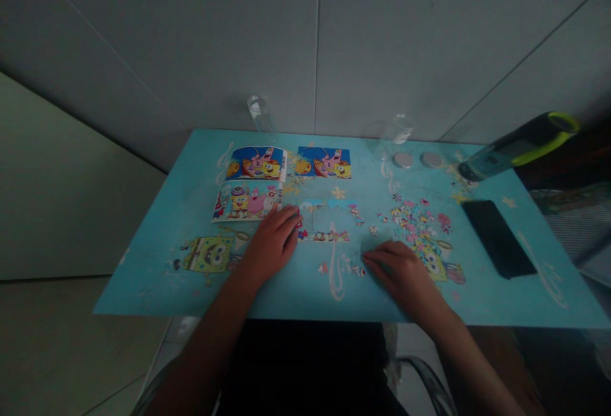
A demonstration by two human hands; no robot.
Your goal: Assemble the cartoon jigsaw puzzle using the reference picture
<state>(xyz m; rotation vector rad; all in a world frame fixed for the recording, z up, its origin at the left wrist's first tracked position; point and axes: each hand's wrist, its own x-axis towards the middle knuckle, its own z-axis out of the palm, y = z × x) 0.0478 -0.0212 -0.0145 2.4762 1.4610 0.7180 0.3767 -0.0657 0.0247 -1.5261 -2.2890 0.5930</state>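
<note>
My left hand [274, 240] lies palm down on the blue cartoon-printed table [157, 257], fingers together, their tips touching the left edge of a partly built puzzle frame [323, 224]. My right hand [398, 270] rests flat to the right, fingertips pointing left at a few loose pieces [356, 270] near the table's front. A heap of loose puzzle pieces [414, 219] lies just beyond the right hand. Whether either hand pinches a piece is hidden.
Three finished puzzle pictures [255, 182] lie at the back left. Two clear tubes [260, 112] and two round lids [417, 159] stand by the grey wall. A black phone [499, 238] and a green-capped bottle [520, 145] lie at the right.
</note>
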